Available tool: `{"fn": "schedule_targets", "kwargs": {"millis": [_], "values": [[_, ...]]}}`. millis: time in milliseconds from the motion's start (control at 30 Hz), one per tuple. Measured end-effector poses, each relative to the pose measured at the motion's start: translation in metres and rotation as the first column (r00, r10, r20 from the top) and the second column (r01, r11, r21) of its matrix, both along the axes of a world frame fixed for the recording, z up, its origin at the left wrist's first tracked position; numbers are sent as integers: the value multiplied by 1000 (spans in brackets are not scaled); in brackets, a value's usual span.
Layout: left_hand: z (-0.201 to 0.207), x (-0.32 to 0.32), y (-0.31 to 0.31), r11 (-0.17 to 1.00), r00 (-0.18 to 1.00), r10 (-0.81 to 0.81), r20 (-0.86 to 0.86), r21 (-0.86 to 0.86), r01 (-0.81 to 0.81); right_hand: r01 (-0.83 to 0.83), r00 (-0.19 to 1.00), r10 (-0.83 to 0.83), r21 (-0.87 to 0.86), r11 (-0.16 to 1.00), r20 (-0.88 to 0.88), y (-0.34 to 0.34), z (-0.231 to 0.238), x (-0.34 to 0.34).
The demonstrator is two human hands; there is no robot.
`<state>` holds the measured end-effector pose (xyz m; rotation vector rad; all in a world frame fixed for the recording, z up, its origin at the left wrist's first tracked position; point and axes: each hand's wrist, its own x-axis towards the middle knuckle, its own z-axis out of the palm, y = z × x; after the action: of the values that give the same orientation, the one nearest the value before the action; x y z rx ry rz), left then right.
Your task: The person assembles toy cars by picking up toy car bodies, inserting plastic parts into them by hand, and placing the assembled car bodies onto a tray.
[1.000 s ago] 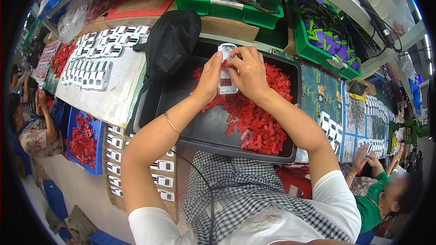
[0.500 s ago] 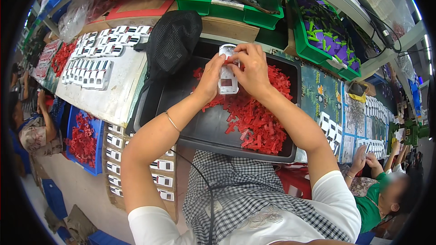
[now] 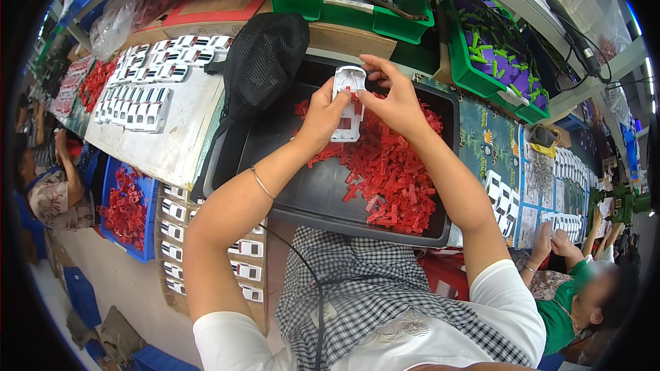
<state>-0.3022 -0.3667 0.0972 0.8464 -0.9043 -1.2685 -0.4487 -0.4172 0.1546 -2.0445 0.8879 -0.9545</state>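
A white toy car body shell [image 3: 349, 81] is held above the black tray, its hollow side toward me. My left hand [image 3: 320, 118] grips its left edge, thumb lying on the inside. Small red plastic pieces [image 3: 347, 124] show inside the shell. My right hand [image 3: 395, 99] is at the shell's right side; its thumb tip touches the shell near the upper red piece, while its other visible fingers are spread apart beside the rim. Below the hands, a heap of red plastic pieces [image 3: 395, 185] lies in the black tray [image 3: 289, 209].
A black mesh bag [image 3: 265, 55] lies over the tray's far left corner. White car shells [image 3: 148, 106] stand in rows on the left board. Green bins [image 3: 344, 12] sit at the back, one with purple-and-green parts [image 3: 495, 62]. A blue crate [image 3: 127, 213] is lower left; co-workers sit on both sides.
My right hand's fingers have opened from their pinch over the red piece and spread to the right, leaving the thumb at the shell. The left hand keeps its hold.
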Motion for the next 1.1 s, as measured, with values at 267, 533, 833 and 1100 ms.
{"fn": "schedule_targets", "kwargs": {"millis": [267, 533, 833, 1100], "values": [[-4, -4, 2, 1000, 989, 3, 149, -14, -1, -45, 999, 45, 14, 999, 14, -8, -19, 2], [-1, -5, 4, 1000, 992, 19, 128, -19, -17, -66, 996, 56, 131, 989, 73, -6, -17, 3], [0, -8, 5, 998, 981, 54, 186, -47, -46, -107, 989, 86, 192, 976, 116, -6, -14, 0], [-5, -6, 3, 989, 929, 124, 348, -118, -88, -113, 983, 71, 250, 962, 172, -6, -16, 0]]}}
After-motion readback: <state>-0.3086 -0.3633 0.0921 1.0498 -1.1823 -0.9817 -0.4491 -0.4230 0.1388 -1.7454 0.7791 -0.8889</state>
